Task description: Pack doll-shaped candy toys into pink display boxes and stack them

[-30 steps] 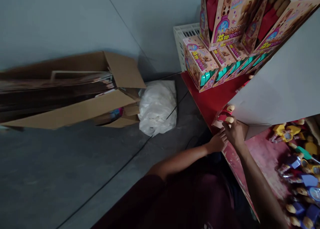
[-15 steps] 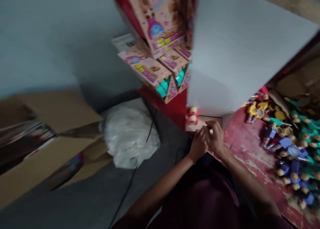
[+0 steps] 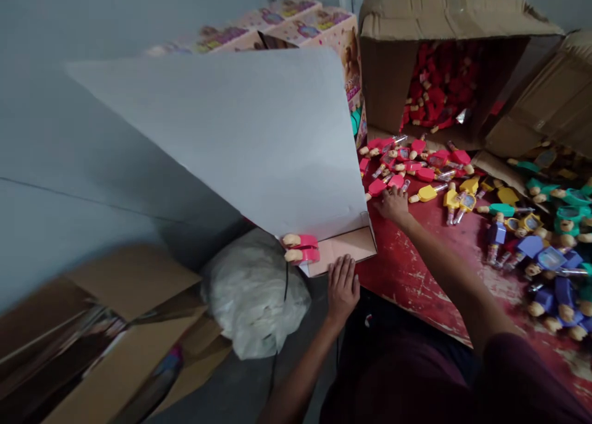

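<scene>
My left hand [image 3: 343,291] lies with fingers stretched out against the front edge of a shallow cardboard display box [image 3: 348,249], its tall white back panel [image 3: 272,134] standing up behind. Two red toys [image 3: 303,249] with tan bear-like heads sit side by side at the box's left end. To the right of the box, my right hand [image 3: 394,207] reaches over the table, fingertips at the near edge of a pile of red toys [image 3: 416,162] with clear tubes. Its fingers are partly spread, and no toy is lifted in them.
Yellow toys [image 3: 462,202], blue toys [image 3: 550,260] and green toys [image 3: 571,217] lie on the worn red table [image 3: 398,270]. A carton [image 3: 388,84] of red toys stands behind. Printed display boxes [image 3: 314,29] are at the back. A white plastic bag [image 3: 254,294] and an open carton [image 3: 129,282] are left.
My hands were together at the box; now the right one has moved away to the red toys while the left stays at the box edge. The view has swung rightward.
</scene>
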Demonstrator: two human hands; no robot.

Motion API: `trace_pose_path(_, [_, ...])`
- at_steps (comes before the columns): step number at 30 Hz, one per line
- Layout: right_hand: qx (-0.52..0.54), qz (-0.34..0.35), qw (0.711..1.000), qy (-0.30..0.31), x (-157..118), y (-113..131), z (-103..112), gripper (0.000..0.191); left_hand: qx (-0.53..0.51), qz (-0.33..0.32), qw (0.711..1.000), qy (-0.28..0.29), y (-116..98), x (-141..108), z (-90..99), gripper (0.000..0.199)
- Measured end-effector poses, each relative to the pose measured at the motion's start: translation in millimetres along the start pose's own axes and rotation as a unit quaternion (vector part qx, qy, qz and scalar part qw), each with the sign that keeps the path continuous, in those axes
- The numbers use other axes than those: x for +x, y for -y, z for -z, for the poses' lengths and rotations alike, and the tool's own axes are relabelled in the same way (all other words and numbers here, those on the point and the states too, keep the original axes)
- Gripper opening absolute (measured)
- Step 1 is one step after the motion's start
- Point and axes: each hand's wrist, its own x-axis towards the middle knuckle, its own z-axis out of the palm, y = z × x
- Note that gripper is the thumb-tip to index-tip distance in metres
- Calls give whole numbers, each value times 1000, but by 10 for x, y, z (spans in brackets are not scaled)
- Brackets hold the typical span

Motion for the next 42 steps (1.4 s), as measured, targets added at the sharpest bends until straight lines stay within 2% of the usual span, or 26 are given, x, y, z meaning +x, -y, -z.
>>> trace_pose_path(2, [-43,-7,999,5,-4,16,-106,62,-3,1,1000,2,7,-4,-4,69])
trace_pose_path(3, [-66,-2,998,1,-61,-15,-162,61,-5,2,1000,5,7,-1,-7,68])
trace_pose_path(7, [-100,50,993,-29,-534,-314,-296,36,-26,5,1000,14,-21,75,-46,66])
trace_pose_path(11, [-108,54,993,-17,-1011,-605,-196,31,-40,-2,999,12,-79,236,-162,64])
trace_pose_path(14, [-82,0,996,-33,-1081,-647,-64,44,-43,0,999,15,-142,348,-270,63])
trace_pose_path(17, [29,-77,996,-30,-937,-592,65,55,-42,4,999,23,-197,418,-332,64])
trace_pose_path(20, [126,-118,985,-17,-846,-590,225,43,-39,8,998,41,-229,458,-333,64])
trace_pose_path(23, [161,-117,980,-14,-991,-717,461,37,-41,10,998,49,-244,497,-314,60])
trace_pose_path(24, [203,-110,973,-17,-1084,-770,557,38,-45,12,998,50,-245,512,-310,58])
trace_pose_path(25, [267,-97,959,-23,-1189,-811,657,39,-51,14,997,49,-243,526,-309,57])
trace_pose_path(27, [425,-65,902,-35,-1397,-822,843,39,-65,20,997,45,-233,551,-310,55])
trace_pose_path(29, [537,-28,842,-43,-1556,-693,971,37,-77,13,996,44,-218,569,-312,54])
trace_pose_path(31, [556,13,829,-59,-1639,-426,1013,35,-84,-5,995,49,-205,579,-313,53])
trace_pose_path(34, [515,93,850,-68,-1635,100,921,34,-85,-9,994,66,-196,577,-325,51])
trace_pose_path(37, [436,183,881,-26,-1553,537,710,30,-82,13,991,104,-201,561,-373,42])
trace_pose_path(39, [392,242,888,-10,-1502,701,558,29,-85,23,988,123,-211,551,-422,37])
trace_pose_path(42, [331,310,891,-7,-1472,783,402,34,-88,36,986,134,-233,544,-503,34])
